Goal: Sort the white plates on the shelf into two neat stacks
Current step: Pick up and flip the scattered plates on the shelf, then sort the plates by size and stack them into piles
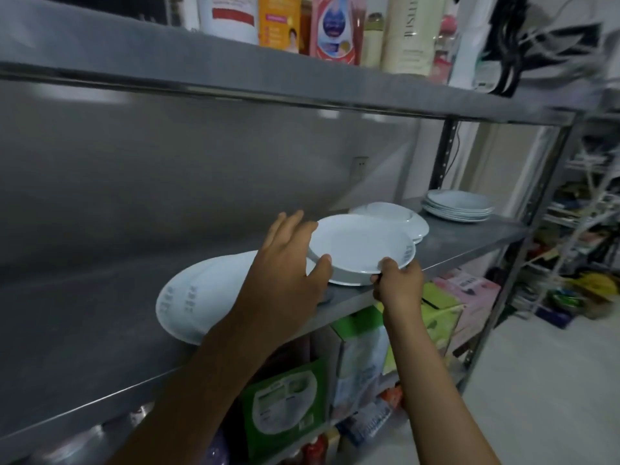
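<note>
A white plate (360, 245) is held just above another plate on the steel shelf (469, 243). My left hand (288, 263) grips its left rim, thumb on top and fingers spread over the far edge. At the plate's near right rim, my right hand (397, 280) pinches the edge from below. Two overlapping white plates (194, 293) lie to the left, partly hidden by my left arm. Behind the held plate sits an upturned plate group (402, 214). A neat stack of white plates (458, 204) stands at the far right of the shelf.
The upper shelf (235, 72) carries bottles and cartons (335, 28) close overhead. Green and pink boxes (362, 347) fill the level below. A steel upright (523, 243) marks the shelf's right end, with another cluttered rack (583, 246) beyond it.
</note>
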Action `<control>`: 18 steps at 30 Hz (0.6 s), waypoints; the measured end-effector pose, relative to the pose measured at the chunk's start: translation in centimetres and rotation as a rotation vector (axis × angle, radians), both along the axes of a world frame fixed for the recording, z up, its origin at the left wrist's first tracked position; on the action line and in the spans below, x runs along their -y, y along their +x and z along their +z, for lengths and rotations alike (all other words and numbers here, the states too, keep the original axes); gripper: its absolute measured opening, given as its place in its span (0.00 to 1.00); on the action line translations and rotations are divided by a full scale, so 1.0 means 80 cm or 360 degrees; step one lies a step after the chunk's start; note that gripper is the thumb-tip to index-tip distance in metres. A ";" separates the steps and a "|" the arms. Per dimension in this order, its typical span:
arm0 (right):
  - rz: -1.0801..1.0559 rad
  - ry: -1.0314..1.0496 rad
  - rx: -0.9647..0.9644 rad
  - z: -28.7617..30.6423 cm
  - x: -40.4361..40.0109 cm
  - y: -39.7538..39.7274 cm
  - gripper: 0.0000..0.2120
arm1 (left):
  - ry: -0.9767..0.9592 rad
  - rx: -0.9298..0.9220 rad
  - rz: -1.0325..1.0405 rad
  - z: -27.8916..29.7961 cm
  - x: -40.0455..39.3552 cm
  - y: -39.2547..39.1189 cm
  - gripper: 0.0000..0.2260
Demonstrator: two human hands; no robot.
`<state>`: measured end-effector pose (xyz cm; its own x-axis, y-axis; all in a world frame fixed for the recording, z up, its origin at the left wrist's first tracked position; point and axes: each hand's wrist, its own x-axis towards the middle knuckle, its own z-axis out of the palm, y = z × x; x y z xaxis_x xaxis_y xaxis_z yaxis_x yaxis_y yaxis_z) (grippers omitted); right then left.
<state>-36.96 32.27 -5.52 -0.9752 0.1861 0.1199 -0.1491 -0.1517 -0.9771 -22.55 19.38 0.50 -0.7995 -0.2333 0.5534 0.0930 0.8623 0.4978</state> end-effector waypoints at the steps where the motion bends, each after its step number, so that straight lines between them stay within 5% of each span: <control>1: -0.0018 0.0018 0.0002 -0.007 -0.004 -0.009 0.16 | -0.0027 0.0014 0.0005 0.000 -0.005 -0.004 0.21; 6: -0.0022 0.0109 0.0086 -0.033 -0.014 -0.034 0.21 | -0.0424 -0.0043 0.0320 -0.003 -0.024 -0.025 0.22; 9: 0.0000 0.0179 0.0063 -0.031 -0.016 -0.029 0.17 | -0.0468 -0.0004 0.0462 -0.009 -0.027 -0.033 0.21; 18: 0.0110 0.0278 0.0097 -0.029 -0.020 -0.023 0.08 | -0.0476 0.0123 0.0361 -0.025 -0.020 -0.041 0.20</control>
